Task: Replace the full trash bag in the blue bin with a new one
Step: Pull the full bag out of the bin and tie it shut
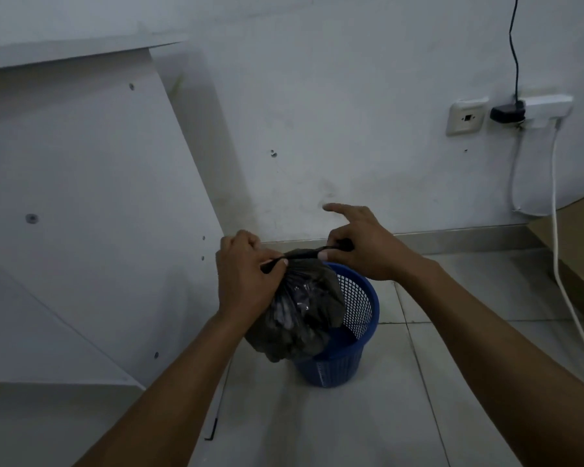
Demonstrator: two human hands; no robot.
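Trash bag (300, 315): full, black, centre frame, partly in the blue bin (354, 318) on the floor.
Left hand (246, 278): pinches the bag's twisted neck.
Right hand (358, 244): grips the neck's other end, forefinger extended.

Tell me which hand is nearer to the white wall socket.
Right. The right hand pinches the twisted top of the black trash bag, below and left of the wall socket; the left hand grips the same top farther left.
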